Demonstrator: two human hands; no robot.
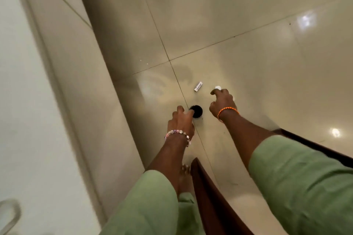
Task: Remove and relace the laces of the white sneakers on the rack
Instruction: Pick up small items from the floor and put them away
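Note:
No white sneakers, laces or rack appear in the head view. Both arms in green sleeves reach forward over a glossy tiled floor [248, 15]. My left hand [181, 121], with a bead bracelet at the wrist, has curled fingers, and its index finger overlaps a small black round object [197, 111] on the floor. My right hand [222, 104], with an orange thread band, is loosely curled. A small white thing [217, 87] shows at its fingertips; I cannot tell whether the hand holds it.
A small white labelled strip [198, 86] lies on the tiles just beyond my hands. A white door or panel [28, 101] with a metal handle [9, 215] runs along the left. A dark brown wooden edge [210, 196] and a bare foot [184, 177] lie below.

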